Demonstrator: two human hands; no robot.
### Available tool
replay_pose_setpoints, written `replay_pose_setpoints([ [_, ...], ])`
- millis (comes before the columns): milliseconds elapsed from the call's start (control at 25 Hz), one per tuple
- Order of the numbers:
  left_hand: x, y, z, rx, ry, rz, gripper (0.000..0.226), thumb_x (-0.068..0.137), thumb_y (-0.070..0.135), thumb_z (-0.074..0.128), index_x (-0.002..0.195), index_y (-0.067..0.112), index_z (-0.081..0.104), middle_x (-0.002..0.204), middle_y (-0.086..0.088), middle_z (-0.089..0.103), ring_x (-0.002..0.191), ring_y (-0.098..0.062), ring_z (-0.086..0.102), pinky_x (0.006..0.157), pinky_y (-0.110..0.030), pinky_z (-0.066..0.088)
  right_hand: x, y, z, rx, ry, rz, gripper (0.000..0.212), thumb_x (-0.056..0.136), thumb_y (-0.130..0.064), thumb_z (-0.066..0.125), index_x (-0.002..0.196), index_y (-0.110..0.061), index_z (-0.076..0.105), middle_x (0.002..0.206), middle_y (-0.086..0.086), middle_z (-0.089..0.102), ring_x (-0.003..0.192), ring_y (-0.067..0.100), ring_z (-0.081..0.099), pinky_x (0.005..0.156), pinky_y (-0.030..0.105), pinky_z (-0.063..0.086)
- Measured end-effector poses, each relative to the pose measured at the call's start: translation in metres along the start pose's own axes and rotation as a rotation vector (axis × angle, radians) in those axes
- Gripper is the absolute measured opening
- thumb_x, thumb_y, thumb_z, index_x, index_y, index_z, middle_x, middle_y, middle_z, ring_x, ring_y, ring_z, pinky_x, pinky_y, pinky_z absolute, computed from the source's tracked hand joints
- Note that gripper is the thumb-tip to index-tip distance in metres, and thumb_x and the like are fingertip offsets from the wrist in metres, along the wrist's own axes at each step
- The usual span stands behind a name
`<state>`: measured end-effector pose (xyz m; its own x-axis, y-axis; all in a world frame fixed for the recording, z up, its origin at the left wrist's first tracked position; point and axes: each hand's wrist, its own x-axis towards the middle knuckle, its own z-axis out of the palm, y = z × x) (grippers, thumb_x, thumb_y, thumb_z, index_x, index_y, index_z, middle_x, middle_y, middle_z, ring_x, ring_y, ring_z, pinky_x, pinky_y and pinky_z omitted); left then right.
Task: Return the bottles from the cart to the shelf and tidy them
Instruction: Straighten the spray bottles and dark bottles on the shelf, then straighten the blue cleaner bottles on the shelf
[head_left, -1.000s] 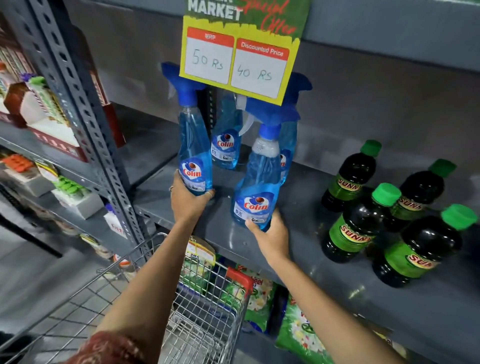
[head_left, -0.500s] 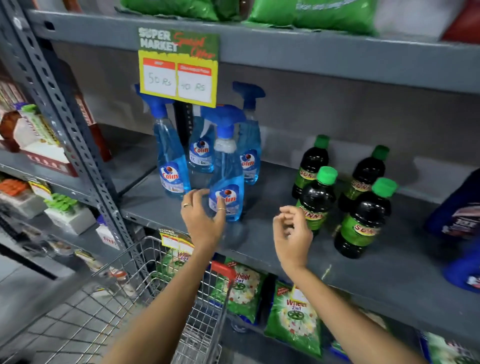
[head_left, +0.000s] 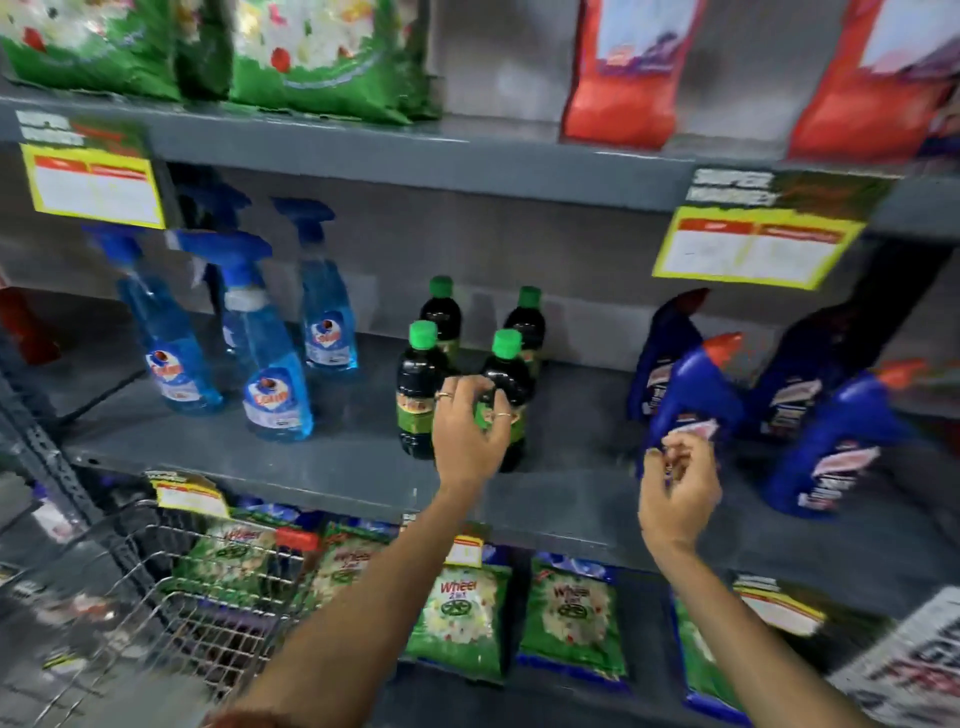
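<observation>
Shelf bottles (hands empty)

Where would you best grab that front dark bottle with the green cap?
Probably around the labelled body of the front right dark bottle, from the open shelf front, where the left hand hovers. It stands upright, and neighbouring bottles crowd its back and left side.

a shop; price tags on stocked shelves; wire cart

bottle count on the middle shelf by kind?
Blue spray bottles: 4
Dark green-capped bottles: 4
Dark blue red-capped bottles: 4
Total: 12
</observation>
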<state>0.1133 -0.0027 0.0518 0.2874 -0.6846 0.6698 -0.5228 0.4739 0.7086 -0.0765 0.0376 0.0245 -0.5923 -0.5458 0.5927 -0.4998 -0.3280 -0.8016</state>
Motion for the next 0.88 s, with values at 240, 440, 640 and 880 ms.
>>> replay_pose_setpoints([
  [240,-0.046,0.043,0.069,-0.037,-0.309,-0.079,0.034,0.08,0.02,0.056,0.109,0.002,0.055,0.106,-0.016,0.056,0.095,-0.029,0.054,0.084,-0.032,0.042,0.041,0.044,-0.069,-0.134,0.042,-0.017,0.033,0.072,-0.019,0.041,0.089,0.006,0.054,0.086,0.029,0.057,0.078,0.039,0.052,0.071,0.03,0.037],
  [440,-0.075,0.069,0.124,-0.096,-0.515,-0.279,0.078,0.074,0.021,0.073,0.136,0.005,0.029,0.136,-0.014,0.039,0.125,-0.027,0.039,0.105,-0.039,0.039,0.069,0.079,-0.102,-0.248,0.121,0.061,0.038,0.068,-0.01,0.056,0.101,0.008,0.05,0.109,0.034,0.053,0.103,0.039,0.044,0.087,0.035,0.03],
  [640,-0.097,0.094,0.178,-0.104,-0.473,-0.481,0.121,0.059,0.023,0.084,0.145,0.012,-0.001,0.149,-0.014,0.021,0.136,-0.029,0.025,0.114,-0.041,0.03,0.086,0.107,-0.112,-0.244,0.067,0.23,0.072,0.062,-0.002,0.077,0.119,0.01,0.033,0.13,0.034,0.034,0.117,0.046,0.035,0.094,0.037,0.03],
  [880,-0.104,0.099,0.21,-0.088,-0.352,-0.578,0.132,0.055,0.018,0.087,0.145,0.012,-0.01,0.147,-0.017,0.022,0.133,-0.03,0.029,0.112,-0.038,0.029,0.091,0.129,-0.114,-0.216,0.008,0.374,0.101,0.058,-0.016,0.084,0.135,-0.001,0.019,0.131,0.027,0.041,0.115,0.041,0.046,0.098,0.049,0.042],
])
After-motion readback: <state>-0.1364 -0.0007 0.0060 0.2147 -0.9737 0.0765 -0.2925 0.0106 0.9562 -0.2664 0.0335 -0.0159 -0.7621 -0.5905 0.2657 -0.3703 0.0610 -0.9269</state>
